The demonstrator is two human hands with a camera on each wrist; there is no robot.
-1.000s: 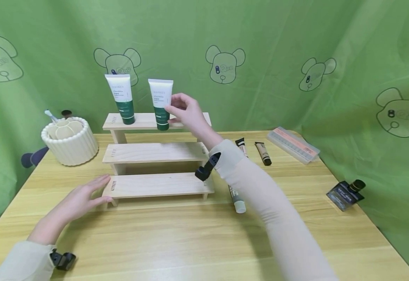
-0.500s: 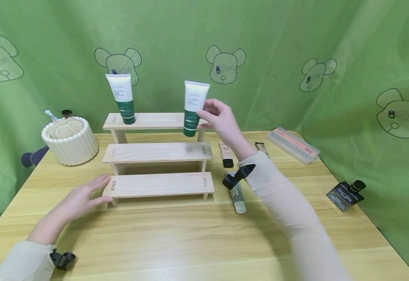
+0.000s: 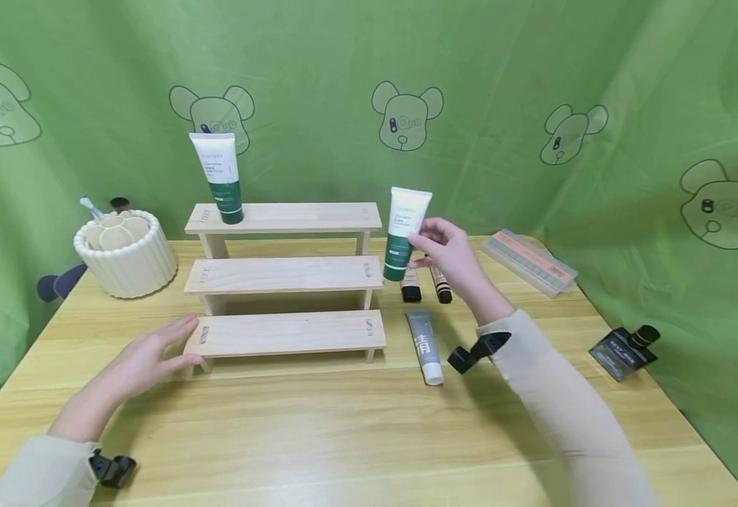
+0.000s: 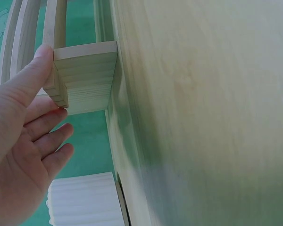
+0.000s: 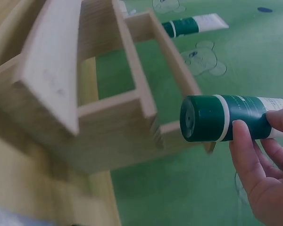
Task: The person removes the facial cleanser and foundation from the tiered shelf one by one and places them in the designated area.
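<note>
A: Head view first: the right hand has the green-and-white tube up in the air, just beside the right end of the wooden rack, cap down, slightly tilted!

B: And those fingers?

A: Clamped on the tube, low on its body. The grey tube and two black-capped tubes lie near on the table, so I'd hold that cap high enough to miss them. A twin tube stands on the top shelf, at the left.

B: Left wrist now: the left hand has its thumb against the rack's end, the other fingers slightly apart and gripping nothing, a white ribbed holder nearby. A light touch should do; a shove might shift the rack.

A: Right wrist: the cap points toward the rack, thumb on one side of the body, fingertips on the other. I can't tell the gap, so steer wide of that edge.

B: Firm pinch, too, but no squeezing; it's probably soft.
</note>
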